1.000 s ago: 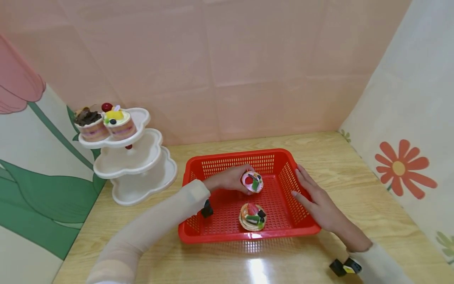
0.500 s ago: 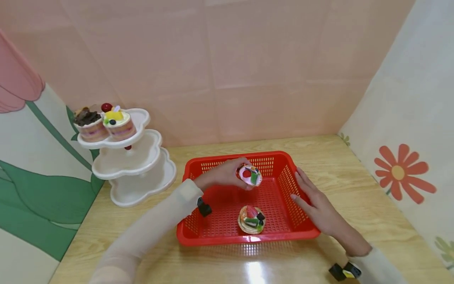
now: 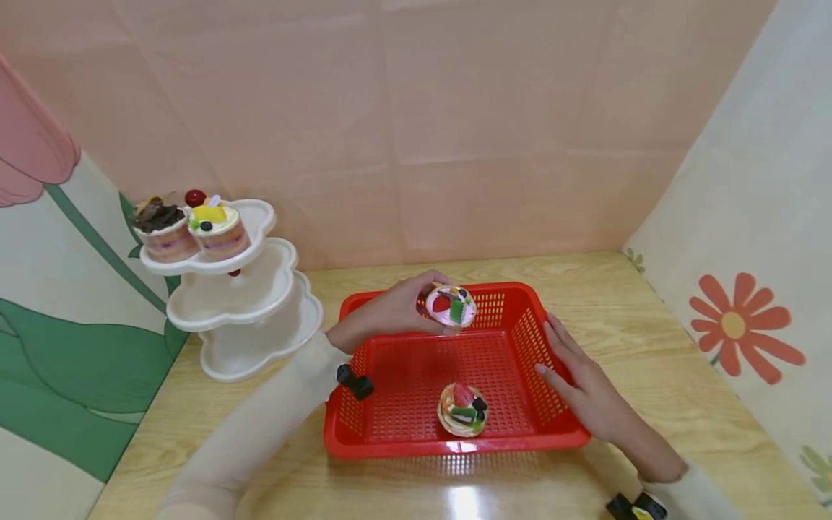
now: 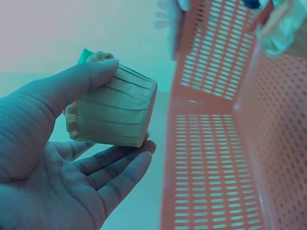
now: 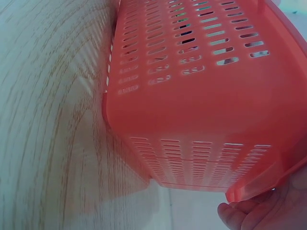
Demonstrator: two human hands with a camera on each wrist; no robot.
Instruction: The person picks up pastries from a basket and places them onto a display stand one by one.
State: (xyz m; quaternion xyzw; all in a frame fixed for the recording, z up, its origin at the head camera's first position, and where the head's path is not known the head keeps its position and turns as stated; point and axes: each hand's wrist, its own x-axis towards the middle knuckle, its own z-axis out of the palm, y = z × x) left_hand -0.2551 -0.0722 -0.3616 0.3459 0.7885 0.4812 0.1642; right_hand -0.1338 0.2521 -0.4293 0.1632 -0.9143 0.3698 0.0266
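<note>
My left hand [image 3: 406, 307] holds a cupcake [image 3: 451, 306] topped with white cream, a red fruit and green pieces. It hangs over the back left part of a red plastic basket [image 3: 455, 446]. The left wrist view shows the thumb on the cupcake's pleated paper cup [image 4: 112, 112] and fingers below it. A second cupcake [image 3: 463, 410], with a strawberry and green and dark pieces, lies in the basket near its front wall. My right hand [image 3: 594, 393] grips the basket's right rim, thumb over the inside and fingers outside. In the right wrist view, its fingertips [image 5: 235, 213] touch the rim.
A white three-tier stand [image 3: 234, 307] stands left of the basket. Its top tier bears a chocolate-topped cake [image 3: 162, 231] and a fruit-topped cake [image 3: 219, 231]. The wooden table [image 3: 383, 487] meets a pink backdrop [image 3: 455, 144] behind.
My left hand has lifted the cupcake up out of the basket, shifting it back and slightly left. The right hand has stayed on the rim.
</note>
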